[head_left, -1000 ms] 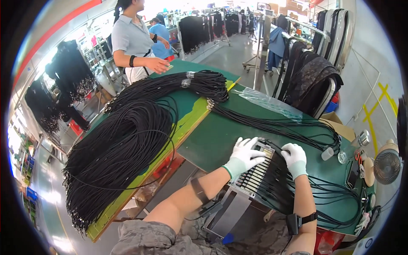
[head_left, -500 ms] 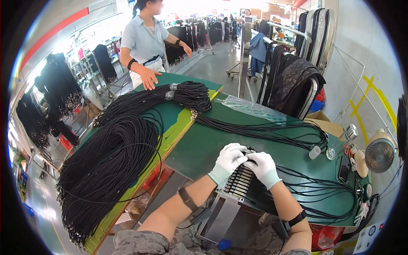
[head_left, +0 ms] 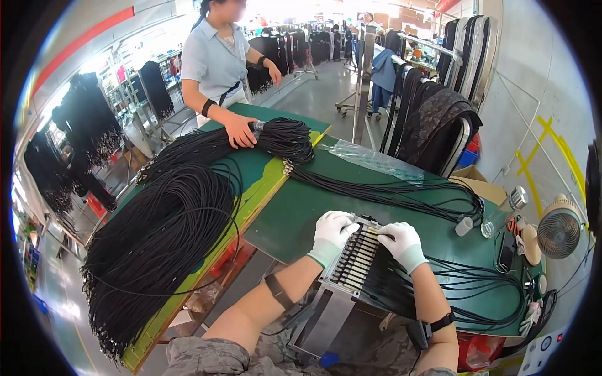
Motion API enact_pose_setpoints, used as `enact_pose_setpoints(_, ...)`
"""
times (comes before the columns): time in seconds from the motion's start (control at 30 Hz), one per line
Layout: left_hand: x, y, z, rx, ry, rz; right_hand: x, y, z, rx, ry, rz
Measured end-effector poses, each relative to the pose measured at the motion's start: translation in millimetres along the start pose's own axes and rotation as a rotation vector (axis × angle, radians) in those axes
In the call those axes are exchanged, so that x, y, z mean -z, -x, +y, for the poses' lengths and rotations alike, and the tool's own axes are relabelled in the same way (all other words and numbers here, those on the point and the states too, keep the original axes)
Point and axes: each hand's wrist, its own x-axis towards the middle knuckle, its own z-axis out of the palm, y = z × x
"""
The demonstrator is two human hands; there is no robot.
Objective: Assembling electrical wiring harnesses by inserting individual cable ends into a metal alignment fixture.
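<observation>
In white gloves, both my hands work over a metal fixture (head_left: 342,287) with a row of narrow slots. Several cable ends (head_left: 357,264) lie side by side in it, pale sleeves in the middle and dark tips to the left. My left hand (head_left: 333,234) is closed with thumb and forefinger at the dark tip of a cable near the fixture's far end. My right hand (head_left: 402,243) pinches that cable at the slots' right side; the fingers hide most of it. Black cables (head_left: 464,280) run from the fixture under my right forearm and loop across the green table.
Large bundles of black cable (head_left: 166,232) cover the left table (head_left: 263,182). A co-worker's hand (head_left: 241,130) rests on the tied bundle. Another cable bunch (head_left: 382,193) and a plastic bag (head_left: 376,161) lie beyond my hands. A clear jar (head_left: 515,199) and a fan (head_left: 559,229) stand at right.
My hands have moved apart from close together, baring the fixture's far slots, left hand to the tip side, right to the cable side. The co-worker's hand has slid right along the bundle.
</observation>
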Motion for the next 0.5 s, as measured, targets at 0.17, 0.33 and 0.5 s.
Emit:
enact_pose_setpoints(0.17,-8,2,7,0.059,0.077,0.081,-2,6,7,0.039,-0.010,0.049)
enact_pose_setpoints(0.33,10,24,27,0.144,0.060,-0.014,5,19,-16,-0.034,0.007,0.028)
enact_pose_setpoints(0.5,0,13,3,0.189,0.179,-0.099,0,17,-7,-0.010,-0.050,0.055)
